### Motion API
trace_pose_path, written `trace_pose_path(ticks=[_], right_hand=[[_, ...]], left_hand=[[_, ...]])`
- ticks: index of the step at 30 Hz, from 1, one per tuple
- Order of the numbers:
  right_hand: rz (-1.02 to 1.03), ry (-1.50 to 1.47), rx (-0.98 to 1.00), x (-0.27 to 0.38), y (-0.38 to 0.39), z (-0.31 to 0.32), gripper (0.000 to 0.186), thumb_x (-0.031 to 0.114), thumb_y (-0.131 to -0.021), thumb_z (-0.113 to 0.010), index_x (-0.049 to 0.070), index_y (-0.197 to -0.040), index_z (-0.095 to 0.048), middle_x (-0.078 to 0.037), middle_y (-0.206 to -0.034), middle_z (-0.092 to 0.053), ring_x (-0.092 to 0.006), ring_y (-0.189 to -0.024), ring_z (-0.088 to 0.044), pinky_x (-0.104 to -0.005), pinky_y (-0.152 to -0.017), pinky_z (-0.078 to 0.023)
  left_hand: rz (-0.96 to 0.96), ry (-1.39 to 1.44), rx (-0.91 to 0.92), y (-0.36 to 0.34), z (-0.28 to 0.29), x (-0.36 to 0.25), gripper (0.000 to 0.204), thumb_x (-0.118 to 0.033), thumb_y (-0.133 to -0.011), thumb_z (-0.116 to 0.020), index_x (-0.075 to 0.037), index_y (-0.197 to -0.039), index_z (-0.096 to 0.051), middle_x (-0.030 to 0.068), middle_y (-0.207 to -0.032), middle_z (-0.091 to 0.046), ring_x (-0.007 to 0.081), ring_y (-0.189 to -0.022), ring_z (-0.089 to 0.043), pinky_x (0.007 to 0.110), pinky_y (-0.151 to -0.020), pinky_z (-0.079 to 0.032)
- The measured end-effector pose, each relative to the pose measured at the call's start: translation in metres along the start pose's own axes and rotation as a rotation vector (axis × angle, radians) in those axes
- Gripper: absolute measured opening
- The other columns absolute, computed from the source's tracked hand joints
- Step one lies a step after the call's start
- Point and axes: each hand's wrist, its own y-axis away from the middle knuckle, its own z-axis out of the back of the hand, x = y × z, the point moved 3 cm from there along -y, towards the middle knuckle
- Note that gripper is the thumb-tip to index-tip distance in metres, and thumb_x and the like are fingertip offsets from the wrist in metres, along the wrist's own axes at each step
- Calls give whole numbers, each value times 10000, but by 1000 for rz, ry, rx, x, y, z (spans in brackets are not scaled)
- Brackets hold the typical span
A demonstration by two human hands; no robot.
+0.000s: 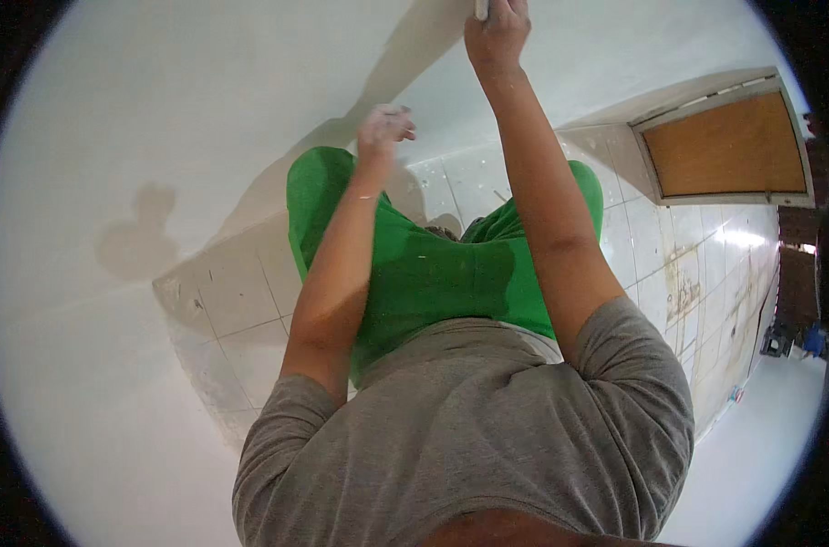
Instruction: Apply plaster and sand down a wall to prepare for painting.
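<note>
The right hand grips a pale object, partly out of view, beyond the floor's far edge; whether it touches the white wall I can't tell. The whitened left hand's grip looks loose, seemingly holding nothing. A firm hold and steady wrist should help.
</note>
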Motion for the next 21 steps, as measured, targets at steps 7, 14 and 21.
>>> trace_pose_path(ticks=[7,14,21], right_hand=[[-432,-191,428,-4,169,21,807,-165,-670,-452,101,-1431,-427,-187,-1397,-490,-411,-1296,-440,-451,-983,-460],[-736,-36,158,-3,212,52,183,-28,-848,-506,-47,-1003,-601,-253,-796,-592,-464,-705,-558,-463,-618,-459],[-308,-118,-252,7,0,56,295,-60,-859,-495,-40,-1128,-615,-240,-922,-625,-406,-824,-612,-437,-719,-492]], left_hand=[[-186,-536,253,24,-64,1,201,-199,-832,-686,-14,-910,-668,104,-710,-633,160,-633,-593,309,-637,-484],[-20,-503,162,32,-66,1,179,-184,-839,-681,-21,-912,-673,73,-731,-649,132,-643,-589,297,-630,-478],[89,-60,273,124,-105,-37,114,-101,-905,-621,1,-950,-644,34,-815,-642,108,-727,-598,277,-660,-495]])
